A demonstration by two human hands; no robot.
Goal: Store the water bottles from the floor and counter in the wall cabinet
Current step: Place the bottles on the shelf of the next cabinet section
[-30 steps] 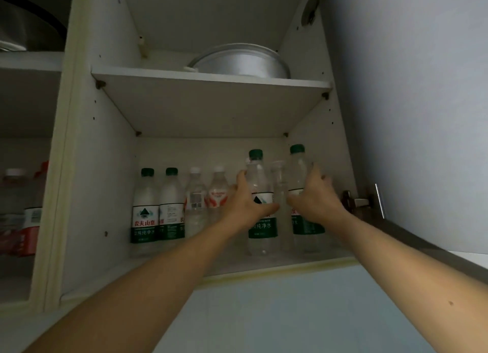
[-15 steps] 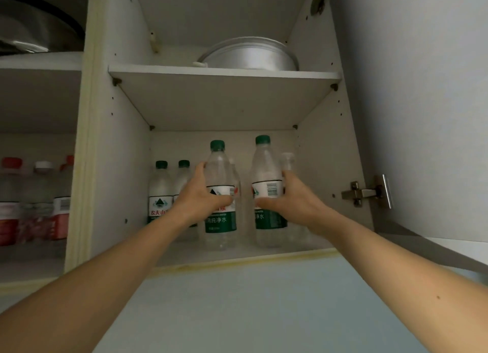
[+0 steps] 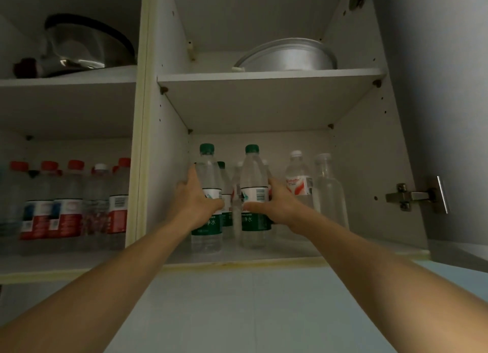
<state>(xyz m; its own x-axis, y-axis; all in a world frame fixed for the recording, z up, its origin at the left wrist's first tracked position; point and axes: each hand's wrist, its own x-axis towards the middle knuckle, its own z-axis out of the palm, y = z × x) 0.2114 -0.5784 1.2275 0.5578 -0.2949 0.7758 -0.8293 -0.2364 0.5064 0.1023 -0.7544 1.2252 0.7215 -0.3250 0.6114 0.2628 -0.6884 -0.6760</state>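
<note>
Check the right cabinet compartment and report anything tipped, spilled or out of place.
Nothing stands out. The two green-capped bottles, one in the left hand and one in the right hand, stand upright on the lower shelf, as do the bottles behind. No spill shows.

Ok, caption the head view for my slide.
Left hand and right hand each grip a green-capped water bottle upright on the wall cabinet's lower shelf.

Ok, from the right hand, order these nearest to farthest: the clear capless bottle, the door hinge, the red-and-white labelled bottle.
1. Red-and-white labelled bottle, just right of the right hand.
2. Clear capless bottle, further right on the same shelf.
3. Door hinge, far right on the cabinet side.
</note>
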